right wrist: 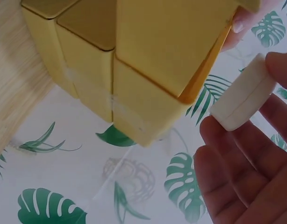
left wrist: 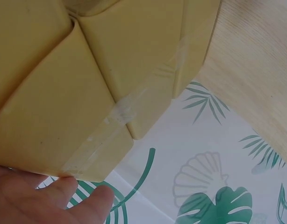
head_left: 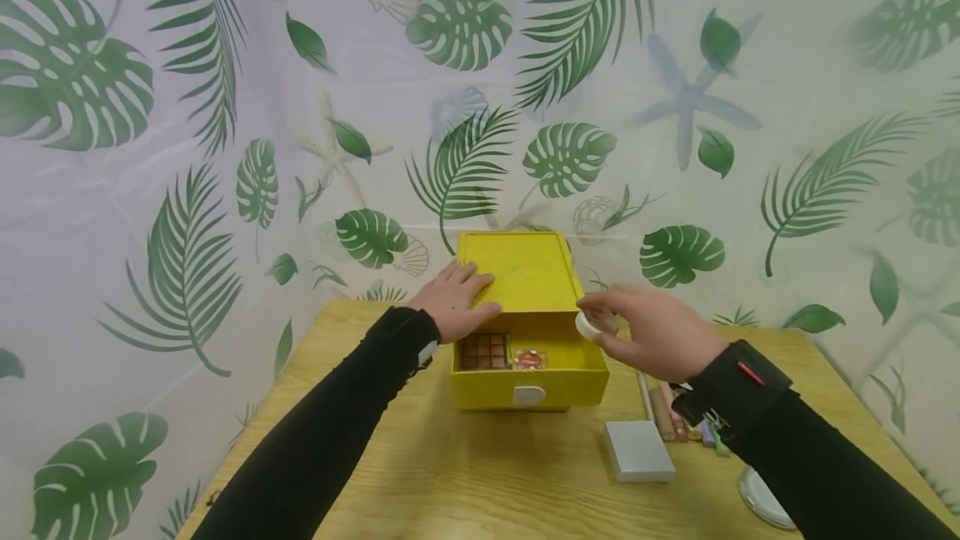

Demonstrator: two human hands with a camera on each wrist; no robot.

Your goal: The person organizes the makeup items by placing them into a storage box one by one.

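A yellow drawer box [head_left: 517, 272] stands near the back of the table, its top drawer [head_left: 480, 392] pulled out towards me. My left hand [head_left: 455, 300] rests on the box's upper left side with fingers spread. Inside the drawer lie a brown item gridded like a chocolate bar [head_left: 483, 351] and a small clear-edged item with a red middle [head_left: 530, 360]. At the drawer's right side, my right hand [head_left: 660, 333] pinches a small round white case [right wrist: 244, 95] between thumb and fingers. In the right wrist view the case is seen edge-on, with a seam around it.
Right of the drawer, a white square box [head_left: 639, 452] lies on the wooden table [head_left: 450, 482]. Several slim tubes [head_left: 663, 413] lie behind it, partly under my right forearm. A round silver-rimmed compact [head_left: 759, 497] sits further right. Leaf-patterned sheeting [head_left: 570, 40] hangs behind the table.
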